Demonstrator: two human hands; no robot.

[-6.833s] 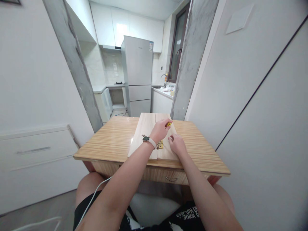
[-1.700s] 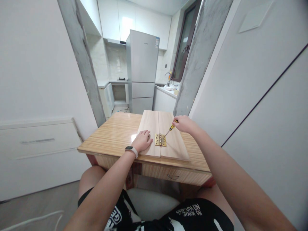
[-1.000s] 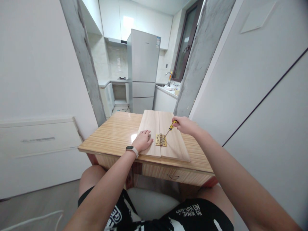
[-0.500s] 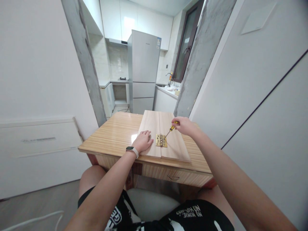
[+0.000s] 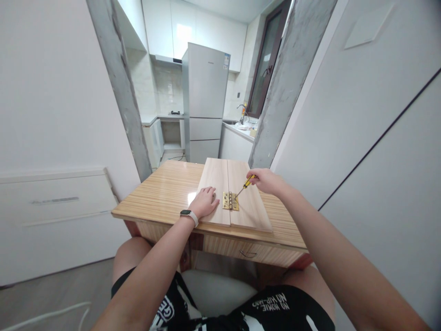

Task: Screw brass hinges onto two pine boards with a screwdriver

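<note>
on the striped table (image 5: 161,191) i see, from afar, a brass hinge (image 5: 230,202) spanning two boards (image 5: 215,174); the right hand (image 5: 264,179) grips a screwdriver (image 5: 246,185) angled onto it, the left hand (image 5: 206,201) lies flat on the left board.

In right grip (image 5: 263,179): slim yellow-and-black screwdriver (image 5: 245,185), handle plastic-looking, shaft bare metal. Below that grip, at shaft tip: flat rectangular brass-coloured hinge (image 5: 230,201), shiny metal. Under left grip (image 5: 206,201): two pale flat wooden boards (image 5: 216,172), fine-grained, smooth, matt. Beneath both grips: yellow-brown striped tabletop (image 5: 155,193), wood-look, glossy, reflecting light just left of left grip. Well beyond right grip: grey upright pillar (image 5: 294,78), rough, cement-like. Nearer wearer than grips: black white-printed shorts (image 5: 265,301), matt cloth.
</note>
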